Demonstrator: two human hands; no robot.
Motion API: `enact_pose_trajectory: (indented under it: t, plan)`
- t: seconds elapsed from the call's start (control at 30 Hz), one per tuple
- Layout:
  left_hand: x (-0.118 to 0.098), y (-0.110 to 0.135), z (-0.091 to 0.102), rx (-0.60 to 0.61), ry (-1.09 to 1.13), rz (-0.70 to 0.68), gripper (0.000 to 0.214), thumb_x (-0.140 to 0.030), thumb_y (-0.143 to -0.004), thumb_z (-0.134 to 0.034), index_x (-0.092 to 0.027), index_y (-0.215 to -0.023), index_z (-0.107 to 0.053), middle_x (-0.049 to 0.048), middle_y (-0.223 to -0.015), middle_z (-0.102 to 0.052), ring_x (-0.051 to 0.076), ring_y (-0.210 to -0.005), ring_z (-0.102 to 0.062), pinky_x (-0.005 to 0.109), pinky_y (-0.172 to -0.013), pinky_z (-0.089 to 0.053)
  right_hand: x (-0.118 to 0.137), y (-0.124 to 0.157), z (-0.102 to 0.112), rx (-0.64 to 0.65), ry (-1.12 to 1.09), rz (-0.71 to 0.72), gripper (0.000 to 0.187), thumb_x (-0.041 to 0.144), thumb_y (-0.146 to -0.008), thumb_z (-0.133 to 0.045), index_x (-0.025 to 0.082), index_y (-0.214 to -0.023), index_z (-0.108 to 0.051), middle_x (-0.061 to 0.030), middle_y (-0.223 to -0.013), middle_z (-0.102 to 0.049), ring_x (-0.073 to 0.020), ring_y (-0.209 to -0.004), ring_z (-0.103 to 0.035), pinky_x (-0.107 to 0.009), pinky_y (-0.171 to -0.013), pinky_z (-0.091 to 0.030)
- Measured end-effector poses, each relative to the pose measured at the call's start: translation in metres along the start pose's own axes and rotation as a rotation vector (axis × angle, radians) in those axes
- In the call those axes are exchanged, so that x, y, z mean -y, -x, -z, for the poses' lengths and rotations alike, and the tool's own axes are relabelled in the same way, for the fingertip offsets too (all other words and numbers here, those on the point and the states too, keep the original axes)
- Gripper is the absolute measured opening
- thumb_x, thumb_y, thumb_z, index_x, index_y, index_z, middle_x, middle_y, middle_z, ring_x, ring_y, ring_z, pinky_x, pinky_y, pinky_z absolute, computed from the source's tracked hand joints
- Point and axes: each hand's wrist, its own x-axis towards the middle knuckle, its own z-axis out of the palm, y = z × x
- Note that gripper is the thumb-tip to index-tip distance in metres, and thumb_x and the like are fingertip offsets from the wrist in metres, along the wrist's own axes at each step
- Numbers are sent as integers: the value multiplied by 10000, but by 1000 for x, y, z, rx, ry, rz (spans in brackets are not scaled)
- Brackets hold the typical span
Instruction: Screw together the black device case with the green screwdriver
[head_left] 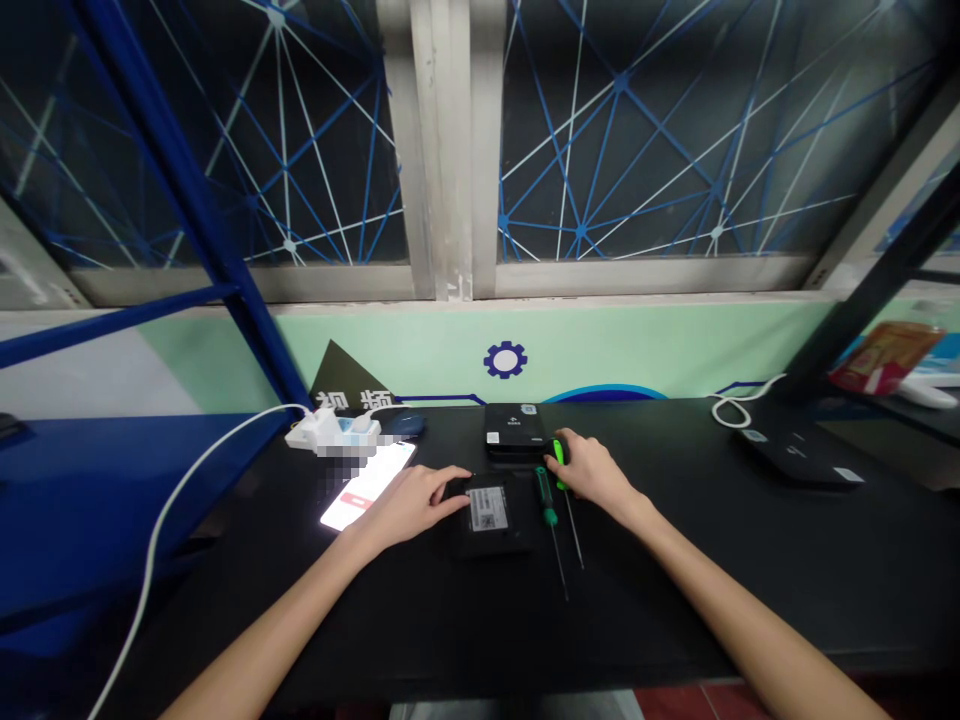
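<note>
A flat black box with a white printed label lies on the dark table in front of me. My left hand rests at its left edge, index finger and thumb stretched apart and touching it. To the right of the box, my right hand has its fingers around the handle of a bright green and black screwdriver, whose shaft points toward me. Alongside lies a second screwdriver with a dark green handle, nearly parallel to it. Behind them sits another black box with small stickers.
A lit phone lies by my left forearm, with a white power strip and cable behind it. At the right are a black device and a coiled white cable. Blue frame posts stand left; a wall closes the back.
</note>
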Motion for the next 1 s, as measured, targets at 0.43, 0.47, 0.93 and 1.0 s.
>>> enact_pose_trajectory:
  t: [0.43,0.47,0.93,1.0]
  plan:
    - [-4,0,2,5,-13,-9,459,-564,-987,-444,-259,-1293,-597,-54,-615,-542,137,-548,-543,237,-559,-333,14,11,15,-136,-26,104,289,483,-868,-584,207,-790,-616,-20,-586,-632,-215,-596,-632,-271,-574,-389]
    - [-4,0,2,5,-14,-7,465,-569,-985,-442,-257,-1293,-598,-52,-617,-543,138,-549,-543,238,-558,-332,16,12,15,-122,-20,109,332,502,-861,-586,214,-698,-601,-23,-568,-626,-216,-594,-629,-273,-569,-384]
    - [-8,0,5,19,-10,9,480,-572,-985,-428,-247,-1294,-598,-39,-627,-563,149,-562,-554,242,-558,-338,25,17,6,-4,36,43,328,477,-727,-713,219,-532,-664,-79,-654,-708,-251,-690,-676,-286,-573,-395]
    - [-10,0,7,18,-32,14,473,-569,-982,-435,-246,-1281,-609,-32,-641,-581,156,-581,-568,247,-560,-349,25,16,6,0,-22,57,337,466,-736,-704,218,-514,-650,-61,-623,-702,-229,-661,-670,-279,-569,-394]
